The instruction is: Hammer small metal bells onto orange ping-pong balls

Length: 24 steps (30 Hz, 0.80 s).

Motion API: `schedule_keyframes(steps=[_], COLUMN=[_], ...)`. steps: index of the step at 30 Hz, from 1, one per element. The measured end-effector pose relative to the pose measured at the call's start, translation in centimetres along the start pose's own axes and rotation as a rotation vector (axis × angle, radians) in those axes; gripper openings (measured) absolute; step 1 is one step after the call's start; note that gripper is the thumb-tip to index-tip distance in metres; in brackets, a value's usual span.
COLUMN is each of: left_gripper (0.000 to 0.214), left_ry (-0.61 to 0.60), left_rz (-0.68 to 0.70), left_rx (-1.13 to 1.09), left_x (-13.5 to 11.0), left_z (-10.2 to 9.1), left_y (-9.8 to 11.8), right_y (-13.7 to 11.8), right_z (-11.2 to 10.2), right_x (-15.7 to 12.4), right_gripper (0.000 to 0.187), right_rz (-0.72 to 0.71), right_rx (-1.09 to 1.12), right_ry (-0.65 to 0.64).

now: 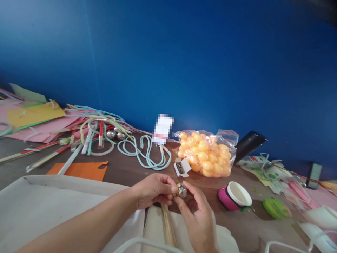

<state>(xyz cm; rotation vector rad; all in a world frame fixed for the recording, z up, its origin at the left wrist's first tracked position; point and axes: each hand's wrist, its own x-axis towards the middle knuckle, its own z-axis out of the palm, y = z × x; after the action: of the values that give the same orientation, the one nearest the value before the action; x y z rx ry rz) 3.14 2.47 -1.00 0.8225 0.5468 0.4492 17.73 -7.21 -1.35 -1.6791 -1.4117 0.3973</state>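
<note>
Close in front of me, a small shiny metal ball (182, 190) with gold and silver reflections sits between my two hands. My left hand (156, 191) pinches its left side with thumb and forefinger. The thumb and forefinger of my right hand (198, 214) grip the ball from the right, the other fingers curled. Below the hands lies a pale wooden stick (168, 226). Just beyond my fingertips stands an opened small white box (185, 166) with tiny metallic pieces inside. More silver balls (116, 134) lie farther left.
Behind the small box rests a clear bag of orange balls (206, 154). A cup in a magenta sleeve (229, 198), a green tape roll (275, 208) and a black tube (249, 146) are on the right. Left are a light-blue lanyard (150, 161), orange paper (81, 170) and strips; a blue wall (168, 63) rises behind.
</note>
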Motion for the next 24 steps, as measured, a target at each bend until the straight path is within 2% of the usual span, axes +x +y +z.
schedule_keyframes(steps=[5, 17, 24], left_gripper=[0.019, 0.020, 0.024], left_ry=[0.002, 0.025, 0.016], left_rz=[0.022, 0.111, 0.107], left_rx=[0.017, 0.033, -0.010], left_x=[0.04, 0.14, 0.03], left_z=[0.12, 0.45, 0.53], left_y=[-0.14, -0.37, -0.33], right_y=[-0.01, 0.21, 0.07], right_z=[-0.01, 0.11, 0.03], right_x=[0.07, 0.04, 0.10], right_gripper=[0.034, 0.035, 0.036], right_rz=[-0.009, 0.025, 0.030], right_rx=[-0.044, 0.038, 0.067], right_ry=[0.012, -0.003, -0.005])
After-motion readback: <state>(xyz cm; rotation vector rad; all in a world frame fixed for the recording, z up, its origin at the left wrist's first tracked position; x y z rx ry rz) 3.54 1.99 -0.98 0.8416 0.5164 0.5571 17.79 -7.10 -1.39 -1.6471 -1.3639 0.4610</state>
